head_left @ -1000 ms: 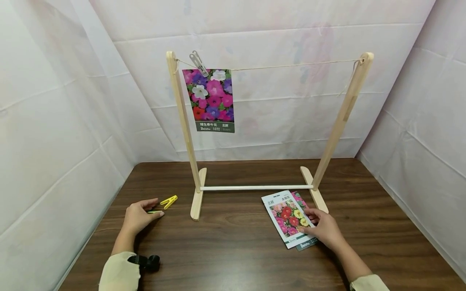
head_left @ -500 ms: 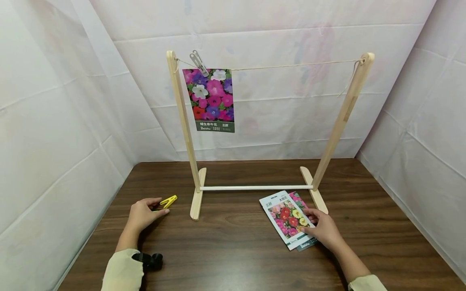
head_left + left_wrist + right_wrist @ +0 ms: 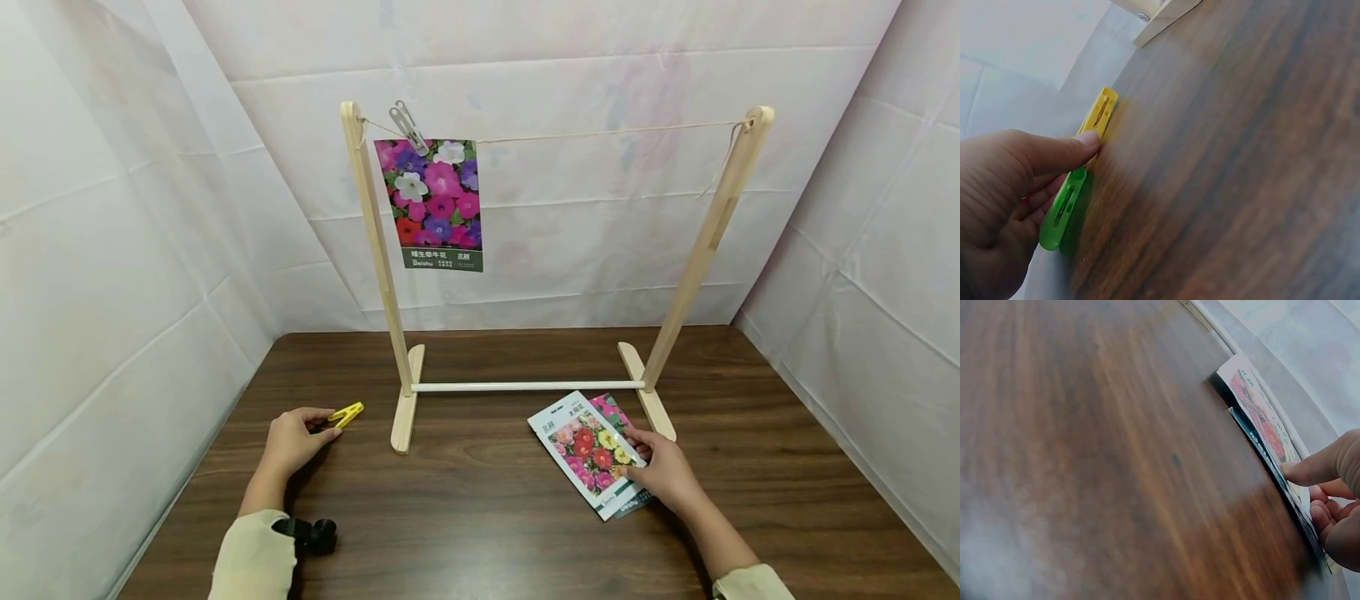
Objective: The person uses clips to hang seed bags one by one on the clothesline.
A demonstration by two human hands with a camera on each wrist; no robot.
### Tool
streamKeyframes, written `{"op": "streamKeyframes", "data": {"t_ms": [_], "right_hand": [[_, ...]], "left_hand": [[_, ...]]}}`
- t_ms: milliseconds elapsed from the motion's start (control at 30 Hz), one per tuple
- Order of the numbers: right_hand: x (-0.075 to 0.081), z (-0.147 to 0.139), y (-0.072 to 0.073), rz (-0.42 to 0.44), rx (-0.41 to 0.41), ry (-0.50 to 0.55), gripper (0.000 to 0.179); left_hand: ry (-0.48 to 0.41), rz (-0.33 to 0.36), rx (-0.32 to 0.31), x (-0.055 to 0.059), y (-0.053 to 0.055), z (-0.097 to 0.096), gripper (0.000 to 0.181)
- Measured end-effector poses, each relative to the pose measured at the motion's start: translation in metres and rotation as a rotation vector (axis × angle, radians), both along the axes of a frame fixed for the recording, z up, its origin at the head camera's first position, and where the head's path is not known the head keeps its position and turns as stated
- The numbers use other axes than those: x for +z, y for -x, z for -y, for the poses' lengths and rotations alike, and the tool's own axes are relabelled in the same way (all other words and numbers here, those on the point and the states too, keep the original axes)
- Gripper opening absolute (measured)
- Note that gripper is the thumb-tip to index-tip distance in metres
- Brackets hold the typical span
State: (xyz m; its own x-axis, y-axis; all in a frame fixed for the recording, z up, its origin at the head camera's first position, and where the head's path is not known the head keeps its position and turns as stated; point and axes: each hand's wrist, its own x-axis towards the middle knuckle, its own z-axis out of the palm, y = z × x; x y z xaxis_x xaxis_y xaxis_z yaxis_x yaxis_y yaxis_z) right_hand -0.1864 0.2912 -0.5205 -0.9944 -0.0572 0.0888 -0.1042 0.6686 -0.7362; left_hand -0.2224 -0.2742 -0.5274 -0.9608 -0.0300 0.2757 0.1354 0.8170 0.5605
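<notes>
Thumb and fingers of my left hand (image 3: pixel 291 442) pinch a yellow clothespin (image 3: pixel 351 412) at the table's left. A green clothespin (image 3: pixel 1063 212) lies just behind it, under the hand, as the left wrist view shows. With the thumb on top, my right hand (image 3: pixel 667 477) pinches the lower right edge of a white flower seed packet (image 3: pixel 587 454). This packet is slightly lifted at its far end in the right wrist view. Beneath it, partly covered, is a second packet with pink flowers (image 3: pixel 613 410) and a dark lower band.
A wooden rack (image 3: pixel 384 292) with a white crossbar (image 3: pixel 525 387) stands on the brown table (image 3: pixel 480 517). A string (image 3: pixel 600 133) spans its posts. Near the left post, a metal clip (image 3: pixel 407 129) holds a petunia packet (image 3: pixel 431 200) on it. White cloth (image 3: pixel 562 250) hangs behind.
My left hand has moved slightly right, from the green clothespin onto the yellow one, and now pinches it. My right hand has slid and turned the white packet a little left over the other.
</notes>
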Motion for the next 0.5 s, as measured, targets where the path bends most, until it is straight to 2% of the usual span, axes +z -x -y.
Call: {"op": "streamKeyframes", "data": {"t_ms": [267,500], "right_hand": [[-0.0006,-0.0006,0.0030,0.006,-0.008,0.004,0.052],[-0.0014,-0.0021,0.0010,0.008,-0.015,0.034,0.047]], "left_hand": [[-0.038,0.024,0.019,0.0017,-0.0009,0.0010,0.034],[-0.056,0.005,0.029,-0.0006,0.0005,0.0023,0.033]]}}
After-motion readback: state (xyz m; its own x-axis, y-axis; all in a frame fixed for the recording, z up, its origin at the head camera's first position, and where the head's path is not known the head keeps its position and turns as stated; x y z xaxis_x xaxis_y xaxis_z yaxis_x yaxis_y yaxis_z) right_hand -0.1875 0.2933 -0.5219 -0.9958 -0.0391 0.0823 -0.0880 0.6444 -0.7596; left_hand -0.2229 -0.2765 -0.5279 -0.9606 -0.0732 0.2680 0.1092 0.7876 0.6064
